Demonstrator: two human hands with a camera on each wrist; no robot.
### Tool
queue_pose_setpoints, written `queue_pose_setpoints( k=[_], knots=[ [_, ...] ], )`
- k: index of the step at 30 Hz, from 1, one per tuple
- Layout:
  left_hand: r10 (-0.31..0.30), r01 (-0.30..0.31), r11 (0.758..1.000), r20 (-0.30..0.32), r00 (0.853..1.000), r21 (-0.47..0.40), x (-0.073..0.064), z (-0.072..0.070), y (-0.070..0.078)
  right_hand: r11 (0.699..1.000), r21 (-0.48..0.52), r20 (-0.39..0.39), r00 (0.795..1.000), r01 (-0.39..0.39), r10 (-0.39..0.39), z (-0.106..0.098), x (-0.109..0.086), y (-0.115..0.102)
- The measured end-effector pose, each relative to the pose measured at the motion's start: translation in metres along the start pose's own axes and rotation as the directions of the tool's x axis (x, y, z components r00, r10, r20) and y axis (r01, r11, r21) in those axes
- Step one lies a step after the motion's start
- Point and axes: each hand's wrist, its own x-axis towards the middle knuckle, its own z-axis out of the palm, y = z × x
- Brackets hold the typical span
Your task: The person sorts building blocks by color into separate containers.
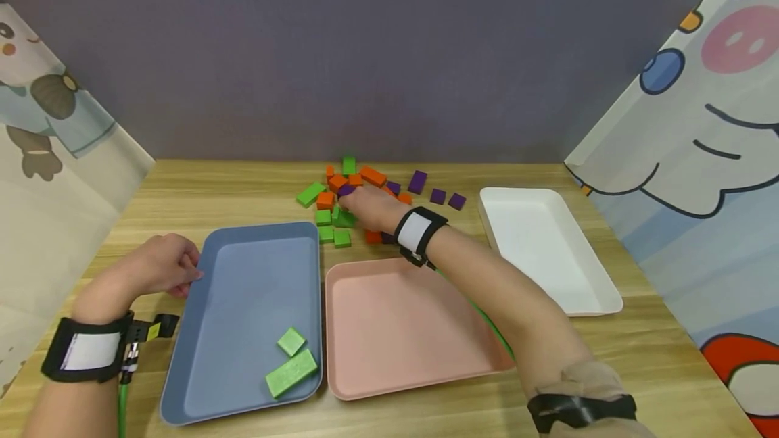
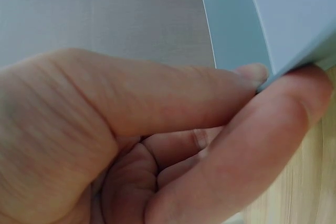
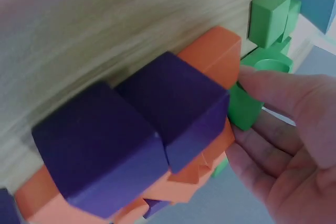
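On the left, my left hand (image 1: 167,265) pinches the rim of a blue-grey tray (image 1: 209,303) between thumb and forefinger; the left wrist view shows that rim (image 2: 265,82) up close. Two light green blocks, one long (image 1: 292,373) and one small (image 1: 291,341), lie in this tray. My right hand (image 1: 371,207) is down in a heap of coloured blocks at the back. In the right wrist view its thumb and fingers sit around a green block (image 3: 243,107). Orange (image 3: 220,56) and purple (image 3: 173,106) blocks lie right beside the fingertips.
An empty-looking pink tray (image 1: 414,330) stands next to the blue-grey one, under the right forearm. A white tray (image 1: 550,249) is at the right. Loose purple blocks (image 1: 438,196) lie near the heap, and a grey wall (image 1: 365,59) rises behind the wooden table (image 1: 201,188).
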Motion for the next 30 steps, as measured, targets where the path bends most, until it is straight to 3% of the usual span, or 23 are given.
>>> queue_pose_setpoints(
  k=[3,9,16,19,24,30],
  knots=[
    [-0.001,0.001,1.0,-0.001,1.0,0.0,0.0,0.0,0.0,0.999,0.033,-0.013,1.0,0.0,0.001,-0.006,-0.003,-0.001],
    [-0.003,0.003,1.0,-0.002,1.0,0.012,0.0,0.0,0.0,0.997,0.025,-0.079,0.994,0.072,-0.07,-0.028,-0.011,-0.011],
    [0.0,0.0,1.0,-0.001,1.0,0.005,0.0,0.0,0.0,0.977,0.018,-0.123,0.971,0.211,-0.207,-0.05,-0.017,-0.051],
    [0.002,-0.002,1.0,-0.002,1.0,0.002,0.001,0.001,0.0,0.95,-0.017,-0.112,0.944,0.31,-0.31,-0.049,-0.022,-0.078],
    [0.005,-0.005,1.0,-0.007,1.0,0.008,0.002,0.001,0.0,0.877,-0.123,-0.085,0.876,0.464,-0.475,-0.041,-0.035,-0.124],
    [-0.008,0.008,1.0,0.001,1.0,0.01,0.001,0.002,0.001,0.796,-0.208,-0.002,0.813,0.569,-0.582,-0.029,-0.045,-0.167]
  ],
)
